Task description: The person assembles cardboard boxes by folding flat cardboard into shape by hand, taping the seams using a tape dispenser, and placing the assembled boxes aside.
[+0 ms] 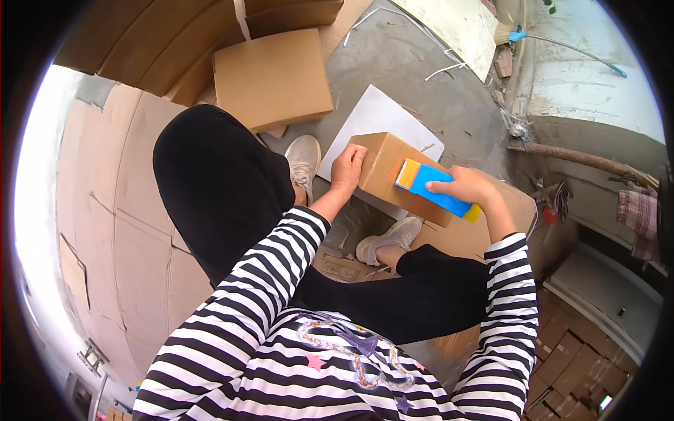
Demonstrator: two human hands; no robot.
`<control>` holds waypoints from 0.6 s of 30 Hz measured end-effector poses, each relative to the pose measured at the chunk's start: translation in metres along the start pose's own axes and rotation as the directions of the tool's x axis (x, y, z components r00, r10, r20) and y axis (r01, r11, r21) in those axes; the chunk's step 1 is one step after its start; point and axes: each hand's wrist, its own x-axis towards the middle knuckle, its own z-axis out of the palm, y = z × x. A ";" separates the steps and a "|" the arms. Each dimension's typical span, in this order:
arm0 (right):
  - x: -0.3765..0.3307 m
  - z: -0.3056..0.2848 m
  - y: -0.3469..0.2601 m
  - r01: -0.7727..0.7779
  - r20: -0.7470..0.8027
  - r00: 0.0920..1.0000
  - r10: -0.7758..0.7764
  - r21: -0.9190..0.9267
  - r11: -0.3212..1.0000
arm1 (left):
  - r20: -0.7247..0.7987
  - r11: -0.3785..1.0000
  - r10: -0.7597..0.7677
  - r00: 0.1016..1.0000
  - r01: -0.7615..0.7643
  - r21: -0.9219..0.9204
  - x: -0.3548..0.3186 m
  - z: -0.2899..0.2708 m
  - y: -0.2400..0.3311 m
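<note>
In front of me, between my feet, a small brown cardboard box (379, 163) stands tilted. My left hand (347, 168) is closed on its left upper edge, fingers curled over. My right hand (469, 188) grips a flat blue block-shaped pack (432, 184) with yellow-orange ends and a white edge, its thumb lying on top. That pack lies across the box's upper side or just above it; I cannot tell whether the two touch. Whatever the box holds is hidden from this angle.
A white sheet (375, 112) lies on the grey floor beyond the box. A larger cardboard box (274, 77) and stacked cardboard (151, 45) stand at the far left. Flat cardboard (509, 203) lies under my right hand. A broom (507, 34) and a wooden pole (583, 158) are at the right.
</note>
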 end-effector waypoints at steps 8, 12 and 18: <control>0.003 0.005 0.000 0.013 -0.045 0.999 -0.012 0.010 1.000 | -0.058 0.963 -0.239 0.969 0.244 0.117 0.007 0.000 -0.035; 0.003 0.007 0.002 -0.001 -0.034 0.999 0.003 0.060 0.998 | -0.090 0.890 -0.270 0.959 0.285 0.357 0.003 -0.007 -0.015; 0.000 0.003 0.002 -0.003 -0.031 0.999 0.006 0.094 0.996 | 0.110 0.947 0.140 0.984 -0.165 0.274 -0.035 0.008 0.055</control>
